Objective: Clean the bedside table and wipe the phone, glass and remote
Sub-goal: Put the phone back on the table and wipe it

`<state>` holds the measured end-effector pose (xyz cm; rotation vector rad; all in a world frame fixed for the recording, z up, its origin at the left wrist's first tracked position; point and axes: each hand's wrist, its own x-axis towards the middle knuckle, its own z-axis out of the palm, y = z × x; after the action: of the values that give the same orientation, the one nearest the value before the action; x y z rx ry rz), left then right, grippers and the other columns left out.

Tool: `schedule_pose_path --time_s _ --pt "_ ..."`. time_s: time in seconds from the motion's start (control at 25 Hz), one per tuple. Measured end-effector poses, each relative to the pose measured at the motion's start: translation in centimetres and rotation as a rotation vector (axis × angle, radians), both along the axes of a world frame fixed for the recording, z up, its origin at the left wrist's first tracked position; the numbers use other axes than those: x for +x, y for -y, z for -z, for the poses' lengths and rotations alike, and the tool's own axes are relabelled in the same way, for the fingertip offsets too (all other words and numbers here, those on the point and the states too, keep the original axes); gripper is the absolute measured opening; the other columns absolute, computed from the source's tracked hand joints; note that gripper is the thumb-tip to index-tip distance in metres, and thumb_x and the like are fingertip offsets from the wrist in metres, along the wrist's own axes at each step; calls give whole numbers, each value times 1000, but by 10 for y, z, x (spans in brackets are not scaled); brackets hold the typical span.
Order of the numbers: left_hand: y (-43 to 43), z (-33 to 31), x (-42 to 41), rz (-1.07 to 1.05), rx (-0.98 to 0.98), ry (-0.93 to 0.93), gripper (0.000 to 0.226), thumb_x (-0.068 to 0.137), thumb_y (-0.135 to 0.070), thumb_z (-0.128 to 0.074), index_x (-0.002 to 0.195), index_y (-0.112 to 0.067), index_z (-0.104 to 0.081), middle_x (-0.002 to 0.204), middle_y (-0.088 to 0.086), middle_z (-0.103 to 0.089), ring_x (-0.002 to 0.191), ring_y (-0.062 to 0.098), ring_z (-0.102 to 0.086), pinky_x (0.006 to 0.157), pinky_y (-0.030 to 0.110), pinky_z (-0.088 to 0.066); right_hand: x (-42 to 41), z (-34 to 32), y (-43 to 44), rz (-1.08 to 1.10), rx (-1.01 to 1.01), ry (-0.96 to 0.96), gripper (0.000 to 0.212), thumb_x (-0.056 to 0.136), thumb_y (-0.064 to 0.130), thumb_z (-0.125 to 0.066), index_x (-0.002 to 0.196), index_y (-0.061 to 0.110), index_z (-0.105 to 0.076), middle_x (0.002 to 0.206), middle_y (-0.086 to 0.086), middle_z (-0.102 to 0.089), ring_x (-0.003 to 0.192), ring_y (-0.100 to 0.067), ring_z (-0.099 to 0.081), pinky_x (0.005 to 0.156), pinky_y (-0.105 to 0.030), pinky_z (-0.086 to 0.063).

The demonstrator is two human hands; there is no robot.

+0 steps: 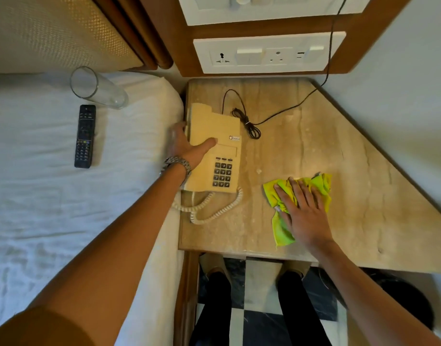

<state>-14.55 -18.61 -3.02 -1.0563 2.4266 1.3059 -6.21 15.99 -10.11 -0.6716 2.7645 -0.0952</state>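
Left hand [187,143] clasps the phone [214,148] at the counter [364,208] edge, steadying it; right hand [304,208] flat, fingers spread, presses the cloth [311,183]. Beyond the left hand, glass [97,88] and remote [85,136] wait on the bed [39,208].

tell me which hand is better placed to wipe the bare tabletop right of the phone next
Right. The right hand lies flat on the yellow-green cloth on the bedside table. The left hand grips the phone.
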Motion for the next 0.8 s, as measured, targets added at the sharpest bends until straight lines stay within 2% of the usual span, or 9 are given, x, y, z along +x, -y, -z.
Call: schedule_pose_path --time_s 0.16,0.28,0.4,0.48,0.56,0.64,0.72,0.76,0.8 --pt "-53 17 -37 -57 204 19 76 72 -56 -83 132 -24 -49 110 -7 -67 101 20 -67 92 39 -55 -2 0 -42 51 19 -31 60 102 51 -37 158 31 -33 165 -12 -30 149 -38 -33 118 -55 -29" --pt "-81 26 -52 -33 241 5 71 76 -58 -79 131 -24 -49 117 -3 -66 100 19 -65 96 44 -54 -1 -4 -63 94 59 -33 61 100 47 -45 158 29 -34 162 -13 -34 145 -38 -37 113 -54 -33" --pt "-87 29 -62 39 201 14 77 77 -65 -72 139 -27 -45 131 2 -60 116 25 -61 101 50 -50 -13 -12 -73 188 66 -22 61 96 25 -63 153 20 -42 146 -20 -47 123 -44 -50 96 -56 -43" --pt "-82 29 -71 81 185 23 78 79 -66 -70 142 -28 -42 135 4 -57 121 27 -58 104 52 -48 -35 -22 -73 354 -8 4 60 94 14 -66 150 12 -46 140 -26 -48 117 -48 -50 100 -60 -43" --pt "-79 27 -79 95 187 25 79 81 -68 -67 144 -30 -39 138 4 -56 122 27 -57 105 53 -47 -62 -38 -65 461 -163 -16 55 97 12 -59 150 12 -45 147 -28 -40 128 -50 -44 109 -59 -38" --pt "-76 27 -84 138 155 21 79 85 -71 -60 148 -31 -37 145 5 -48 123 24 -54 105 49 -45 -94 -58 -40 372 -305 -93 54 99 20 -53 152 17 -42 152 -24 -33 136 -46 -39 114 -55 -37" --pt "-72 28 -81 183 104 26 71 94 -72 -44 152 -32 -34 152 5 -40 126 25 -51 105 49 -45 -133 -73 -1 209 -348 -155 55 100 29 -49 154 20 -39 155 -21 -33 140 -42 -37 115 -51 -35" --pt "-69 29 -76 182 107 24 65 98 -70 -36 150 -30 -38 148 5 -47 127 27 -54 104 50 -48 -152 -77 20 154 -345 -162 55 101 29 -50 154 20 -38 156 -20 -34 140 -40 -38 115 -51 -35" --pt "-65 30 -70 167 124 19 60 100 -67 -34 143 -27 -47 134 2 -59 122 28 -60 99 50 -53 -170 -78 41 118 -335 -149 53 102 28 -50 153 18 -38 156 -19 -36 140 -39 -38 115 -52 -36"
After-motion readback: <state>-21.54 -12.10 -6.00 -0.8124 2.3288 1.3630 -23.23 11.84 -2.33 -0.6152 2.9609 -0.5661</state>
